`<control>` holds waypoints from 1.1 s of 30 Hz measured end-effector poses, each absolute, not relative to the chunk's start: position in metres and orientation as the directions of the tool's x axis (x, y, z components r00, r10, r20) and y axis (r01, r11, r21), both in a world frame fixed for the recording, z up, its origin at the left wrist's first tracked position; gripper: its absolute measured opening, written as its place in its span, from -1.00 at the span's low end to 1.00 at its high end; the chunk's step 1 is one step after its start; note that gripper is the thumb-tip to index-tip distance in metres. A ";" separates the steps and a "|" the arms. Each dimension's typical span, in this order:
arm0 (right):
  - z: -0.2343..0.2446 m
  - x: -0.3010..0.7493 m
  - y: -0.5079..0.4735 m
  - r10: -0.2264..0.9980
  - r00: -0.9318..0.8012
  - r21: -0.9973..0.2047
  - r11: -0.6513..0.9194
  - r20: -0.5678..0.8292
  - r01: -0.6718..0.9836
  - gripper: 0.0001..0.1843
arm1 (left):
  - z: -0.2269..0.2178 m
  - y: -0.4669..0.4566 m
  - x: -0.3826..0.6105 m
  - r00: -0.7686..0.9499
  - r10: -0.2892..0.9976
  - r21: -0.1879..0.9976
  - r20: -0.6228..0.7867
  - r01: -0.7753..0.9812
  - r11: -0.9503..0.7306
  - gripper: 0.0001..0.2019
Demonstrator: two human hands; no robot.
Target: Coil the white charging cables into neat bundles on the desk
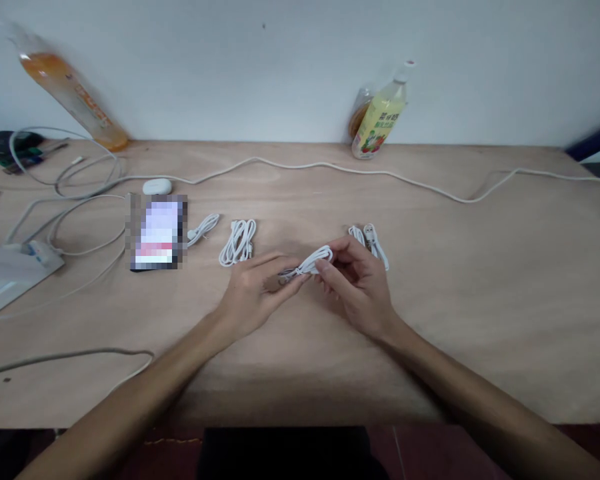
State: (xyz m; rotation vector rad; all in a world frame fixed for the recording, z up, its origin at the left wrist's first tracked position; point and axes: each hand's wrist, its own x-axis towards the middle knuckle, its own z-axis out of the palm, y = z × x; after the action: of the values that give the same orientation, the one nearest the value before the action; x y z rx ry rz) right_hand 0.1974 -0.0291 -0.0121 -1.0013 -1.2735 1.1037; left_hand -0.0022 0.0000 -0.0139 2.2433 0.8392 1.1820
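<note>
Between my two hands, above the wooden table, is a folded bundle of white charging cable. My left hand grips its left end, and part of that end is hidden by the fingers. The thumb and fingers of my right hand pinch the looped right end. Just beyond my left hand lies another coiled white cable, with a smaller white cable bundle to its left. Past my right hand rest white folded cables, partly covered by the fingers.
A phone with a lit, blurred screen lies at left, below a white earbud case. A long white cord crosses the table. At the back stand an orange drink bottle and a yellow drink bottle. A white power strip sits far left.
</note>
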 end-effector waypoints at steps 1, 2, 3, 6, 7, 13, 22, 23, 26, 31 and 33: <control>-0.011 0.197 -0.029 0.980 -0.018 -0.978 0.198 0.200 -0.071 -0.84 | -0.014 0.000 -0.002 0.445 0.696 0.638 0.563 0.301 -0.708 -0.87; -0.010 0.197 -0.029 0.981 -0.016 -0.978 0.189 0.191 -0.083 -0.82 | -0.014 0.000 -0.003 0.446 0.694 0.635 0.565 0.302 -0.711 -0.87; -0.010 0.196 -0.029 0.984 -0.013 -0.979 0.177 0.179 -0.098 -0.79 | -0.014 0.000 -0.003 0.443 0.695 0.636 0.566 0.303 -0.710 -0.87; -0.008 0.196 -0.028 0.993 -0.004 -0.983 0.119 0.120 -0.139 -0.66 | -0.016 0.000 -0.003 0.436 0.706 0.648 0.558 0.303 -0.699 -0.79; -0.008 0.197 -0.027 0.996 0.006 -0.984 0.090 0.090 -0.155 -0.61 | -0.017 0.000 -0.003 0.437 0.708 0.651 0.555 0.301 -0.697 -0.74; -0.009 0.200 -0.019 0.994 0.056 -0.959 -0.080 -0.099 -0.273 -0.41 | -0.020 0.000 -0.003 0.439 0.693 0.633 0.572 0.301 -0.714 -0.71; -0.010 0.203 -0.019 0.997 -0.040 -0.961 -0.067 -0.058 -0.268 -0.51 | -0.014 -0.001 -0.001 0.348 0.914 0.952 0.208 0.144 -0.271 -0.73; -0.011 0.203 -0.019 0.998 -0.039 -0.966 -0.061 -0.053 -0.252 -0.54 | -0.013 -0.001 0.000 0.340 0.924 0.968 0.177 0.109 -0.225 -0.71; -0.011 0.203 -0.019 0.998 -0.018 -0.967 -0.064 -0.061 -0.248 -0.54 | -0.009 0.001 0.001 0.308 0.941 0.988 0.136 0.028 -0.152 -0.65; -0.011 0.203 -0.018 0.996 0.029 -0.961 -0.077 -0.087 -0.265 -0.44 | -0.005 0.003 0.002 0.285 0.947 0.989 0.151 -0.046 -0.143 -0.76; -0.011 0.203 -0.018 0.996 0.051 -0.963 -0.064 -0.080 -0.263 -0.40 | -0.004 0.004 0.002 0.276 0.948 0.987 0.159 -0.050 -0.151 -0.77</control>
State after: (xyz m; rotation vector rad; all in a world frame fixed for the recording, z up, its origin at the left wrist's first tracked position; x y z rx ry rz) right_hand 0.2035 -0.0177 -0.0108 -1.0911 -0.9341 1.3300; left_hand 0.0018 0.0040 -0.0043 1.4224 0.8988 1.1198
